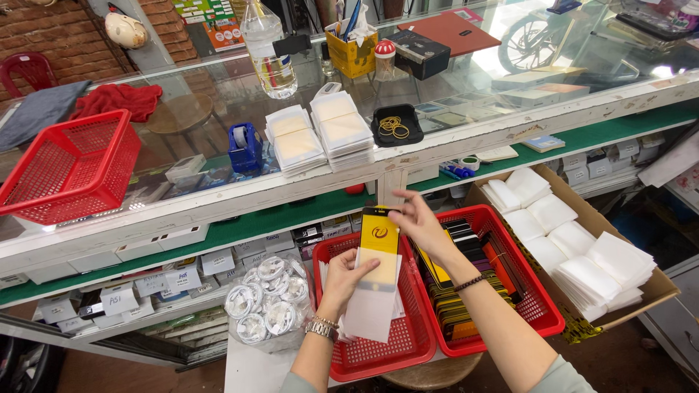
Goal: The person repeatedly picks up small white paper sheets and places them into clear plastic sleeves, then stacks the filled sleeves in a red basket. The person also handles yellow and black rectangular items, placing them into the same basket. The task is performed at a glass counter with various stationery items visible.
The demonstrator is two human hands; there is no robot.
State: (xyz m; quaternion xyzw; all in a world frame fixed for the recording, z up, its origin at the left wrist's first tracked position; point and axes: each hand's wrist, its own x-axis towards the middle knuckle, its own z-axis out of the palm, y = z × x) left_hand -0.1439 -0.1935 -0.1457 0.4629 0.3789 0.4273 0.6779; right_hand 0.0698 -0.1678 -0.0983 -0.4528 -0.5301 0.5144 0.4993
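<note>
**Yellow card slid into a white sleeve over the baskets**

Head view: at lower centre, the left hand [348, 280] gripped a white sleeve [373, 309] from below, steadying it, while the right hand [422, 225] pinched the top of the yellow card [380, 240] standing in it. Both hovered over two red baskets [408, 342], keeping supplies close; a box of white sleeves [582, 262] sat at right.

Both hands [349, 280] [421, 225] holding yellow card [379, 244], perhaps sleeved
</note>
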